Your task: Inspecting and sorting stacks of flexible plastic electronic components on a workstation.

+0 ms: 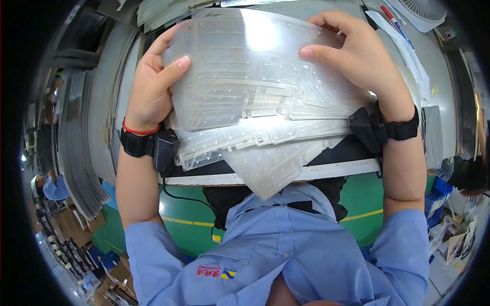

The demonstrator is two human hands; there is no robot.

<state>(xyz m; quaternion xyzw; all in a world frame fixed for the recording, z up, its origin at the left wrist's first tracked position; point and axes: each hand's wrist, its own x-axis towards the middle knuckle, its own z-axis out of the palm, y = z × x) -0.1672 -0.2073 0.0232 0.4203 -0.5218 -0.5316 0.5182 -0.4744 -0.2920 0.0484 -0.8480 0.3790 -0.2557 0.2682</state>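
Between my two hands is a fanned stack of clear plastic circuit sheets (219, 66) printed with silvery traces and dots. My left hand (155, 76) grips the left edge, thumb on top and fingers behind. At the upper right edge, my right hand (352, 51) pinches the sheets the same way, its thumb lying on the top face. More circuit sheets (270, 171) lie loosely under the stack, one corner hanging over the table's front edge. A bright glare hides part of the top sheet. Each wrist wears a black strap with a small black box.
Tall piles of flat sheets (79, 143) stand to the left, and another stack (168, 13) lies at the far side. A red marker (389, 15), white paper (408, 56) and a white fan (423, 10) are at the far right. The table's white edge (337, 168) runs in front of me.
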